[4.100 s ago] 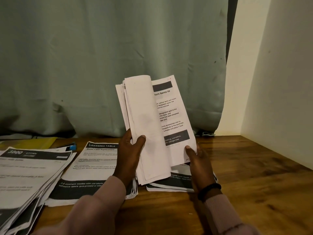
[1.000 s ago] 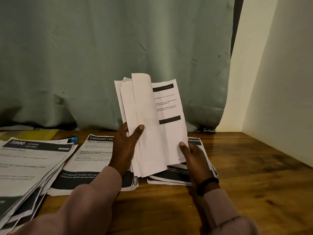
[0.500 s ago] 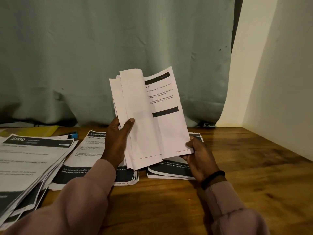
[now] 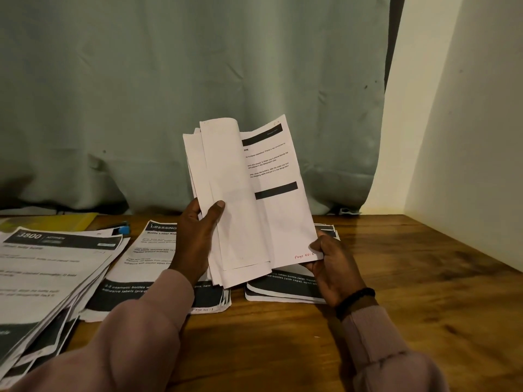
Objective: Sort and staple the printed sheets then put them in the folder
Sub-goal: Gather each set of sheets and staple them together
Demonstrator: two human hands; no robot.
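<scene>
I hold a bundle of printed sheets [image 4: 243,199] upright above the wooden table [image 4: 396,292]. My left hand [image 4: 195,239] grips the folded-back pages on the left side, thumb on the front. My right hand [image 4: 331,264] pinches the bottom right corner of the exposed page, which has black bars and red handwriting "Page No". Under my hands lie two stacks: one headed "Dressing" [image 4: 147,267] and a smaller stack [image 4: 285,287]. A yellow folder [image 4: 56,222] lies at the back left. No stapler is clearly visible.
A large fanned stack of sheets headed "3800" [image 4: 48,278] covers the table's left side. A blue-tipped object [image 4: 123,229] sits by the folder. A green curtain [image 4: 198,94] hangs behind the table. A white wall [image 4: 467,165] bounds the right side.
The bundle has tilted slightly and been lifted toward me. My right hand shifted from the page's lower edge to pinching its bottom right corner, exposing the red page number.
</scene>
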